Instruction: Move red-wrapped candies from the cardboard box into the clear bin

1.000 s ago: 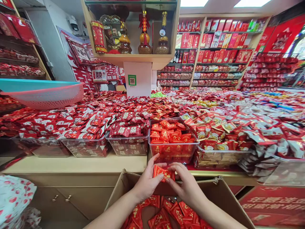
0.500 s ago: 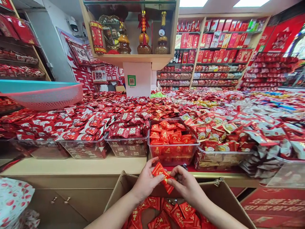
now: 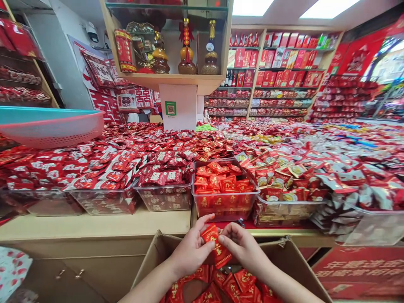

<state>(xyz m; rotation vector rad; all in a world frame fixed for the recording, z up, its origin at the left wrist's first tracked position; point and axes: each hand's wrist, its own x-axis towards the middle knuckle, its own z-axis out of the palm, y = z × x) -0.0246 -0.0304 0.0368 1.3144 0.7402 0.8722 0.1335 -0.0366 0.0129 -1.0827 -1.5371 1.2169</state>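
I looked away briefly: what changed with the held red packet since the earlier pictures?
The red packet has turned from nearly level to steeply tilted, one end down. The left hand and right hand still hold it. The cardboard box and tubs stayed put.

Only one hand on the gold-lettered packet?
No, the left hand and the right hand both grip the packet above the open cardboard box.

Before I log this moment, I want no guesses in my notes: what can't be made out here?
All in the head view:
Red packet: its back is turned away; the left hand covers part of its front.
Cardboard box: its near side is cut off by the bottom edge.
White material with red prints: cut off by the left edge.
Green sign: the lettering is too small to read.
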